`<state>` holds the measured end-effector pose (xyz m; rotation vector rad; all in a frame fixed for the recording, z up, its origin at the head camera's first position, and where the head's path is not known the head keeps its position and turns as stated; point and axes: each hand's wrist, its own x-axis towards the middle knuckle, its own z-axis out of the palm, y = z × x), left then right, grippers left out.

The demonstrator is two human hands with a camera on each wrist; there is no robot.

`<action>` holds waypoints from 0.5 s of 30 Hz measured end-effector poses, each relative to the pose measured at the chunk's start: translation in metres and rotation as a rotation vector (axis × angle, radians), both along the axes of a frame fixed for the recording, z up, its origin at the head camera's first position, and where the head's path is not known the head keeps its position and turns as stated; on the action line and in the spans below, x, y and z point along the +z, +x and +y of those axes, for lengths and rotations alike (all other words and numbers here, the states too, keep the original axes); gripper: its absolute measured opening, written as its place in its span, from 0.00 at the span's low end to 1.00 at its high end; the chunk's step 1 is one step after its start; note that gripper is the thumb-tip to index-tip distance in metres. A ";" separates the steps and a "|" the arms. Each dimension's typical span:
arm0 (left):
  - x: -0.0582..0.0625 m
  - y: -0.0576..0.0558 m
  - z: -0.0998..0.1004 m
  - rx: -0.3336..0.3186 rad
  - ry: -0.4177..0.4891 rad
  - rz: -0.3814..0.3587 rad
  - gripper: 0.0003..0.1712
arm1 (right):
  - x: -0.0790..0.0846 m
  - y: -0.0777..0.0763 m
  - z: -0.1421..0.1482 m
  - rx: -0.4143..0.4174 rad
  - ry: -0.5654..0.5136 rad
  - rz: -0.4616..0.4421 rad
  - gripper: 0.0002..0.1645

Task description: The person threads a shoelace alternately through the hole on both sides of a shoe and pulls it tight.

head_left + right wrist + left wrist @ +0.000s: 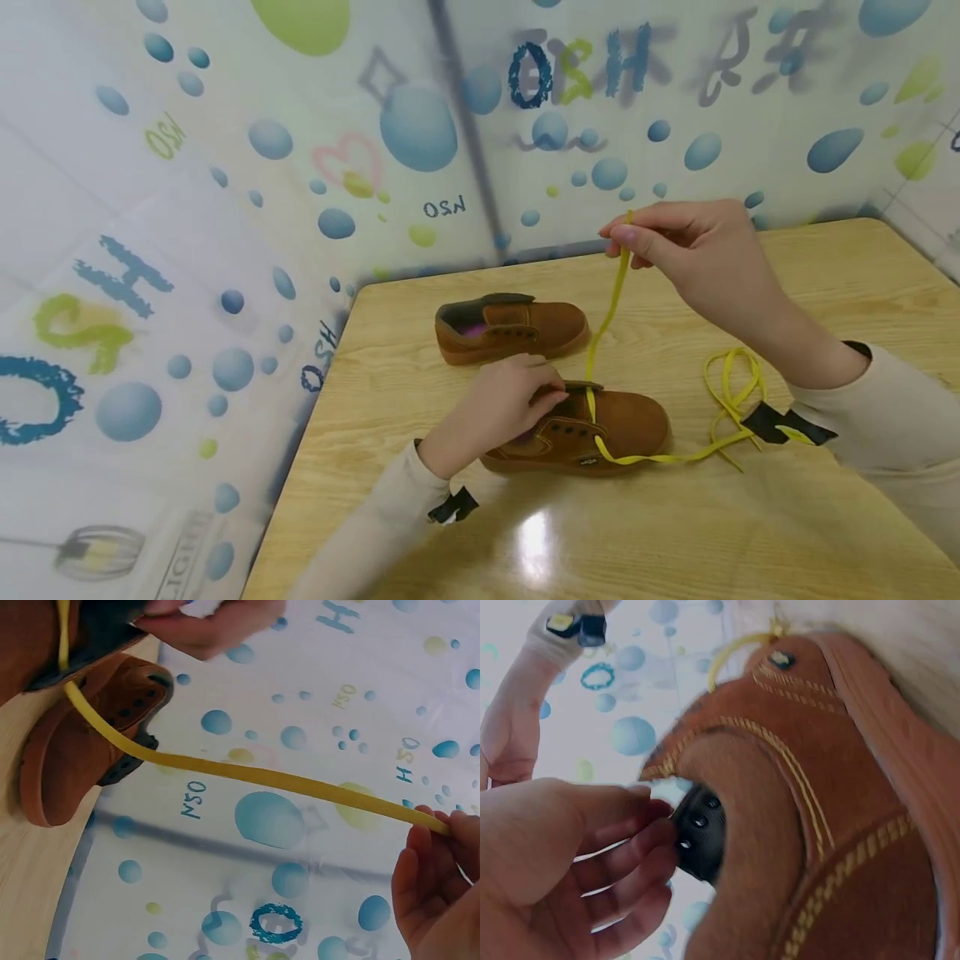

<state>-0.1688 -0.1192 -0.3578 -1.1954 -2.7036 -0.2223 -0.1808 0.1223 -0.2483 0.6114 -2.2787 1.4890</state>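
Blue and green bubbles (418,129) dot a pale wall (225,75) beyond the wood-grained table (660,533).

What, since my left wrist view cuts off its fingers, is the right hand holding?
Observer: The right hand pinches one end of the yellow shoelace, which runs up to it from the near brown lace-up shoe.

Operator: Is there a second shoe around?

Observer: Yes, the far brown lace-up shoe sits behind the first, as the head view shows.

Operator: And where does the rest of the lace go?

Observer: In the head view, it trails past the near shoe's toe to loose loops on the wood-grain tabletop, beside the right sleeve.
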 end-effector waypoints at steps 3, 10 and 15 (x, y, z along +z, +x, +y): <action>-0.001 -0.003 -0.001 0.034 0.021 0.039 0.04 | -0.013 -0.002 -0.004 0.014 0.141 0.085 0.08; -0.002 0.003 -0.001 0.024 0.005 -0.030 0.08 | -0.054 -0.009 -0.009 0.204 0.471 0.271 0.08; -0.001 0.011 0.002 -0.041 -0.060 -0.122 0.13 | -0.081 -0.005 -0.014 0.261 0.666 0.442 0.03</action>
